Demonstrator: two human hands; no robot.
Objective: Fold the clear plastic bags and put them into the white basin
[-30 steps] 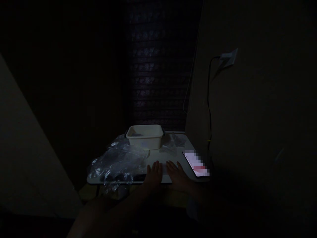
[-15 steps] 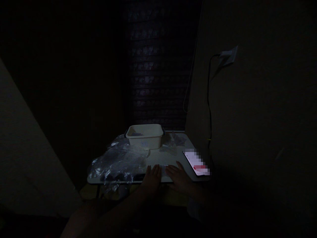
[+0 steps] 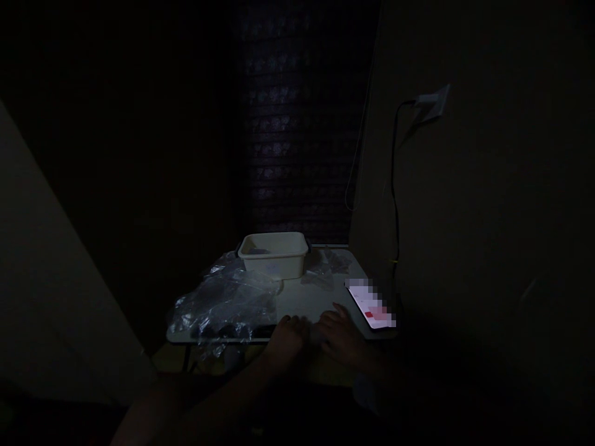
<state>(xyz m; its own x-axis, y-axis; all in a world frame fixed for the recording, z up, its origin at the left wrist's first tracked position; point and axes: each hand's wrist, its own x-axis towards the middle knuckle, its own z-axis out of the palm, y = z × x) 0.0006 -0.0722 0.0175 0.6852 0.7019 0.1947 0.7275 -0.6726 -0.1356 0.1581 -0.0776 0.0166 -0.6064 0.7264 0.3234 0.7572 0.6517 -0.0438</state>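
Observation:
At the table's front edge, my left hand (image 3: 287, 337) is closed, its fingers curled inward. Just beside it, my right hand (image 3: 341, 334) has bent fingers drawn together. A small pale, see-through piece of plastic (image 3: 316, 336) spans the gap between them, pinched from both sides; dim light hides its exact kind. To the left of my hands a large sheet of crumpled clear plastic (image 3: 227, 300) covers the tabletop. A lit phone (image 3: 369, 303) lies right of my right hand.
A cream plastic tub (image 3: 274, 267) with dark side handles and something low inside stands at the back of the white table (image 3: 297, 300). More clear plastic (image 3: 320, 272) lies right of it. A black cable (image 3: 394, 186) hangs from a wall outlet (image 3: 432, 102).
Both hands went from stretched, flat fingers to curled ones and drew slightly back toward me. The pale plastic between them came along to the table edge. The phone's screen picture changed.

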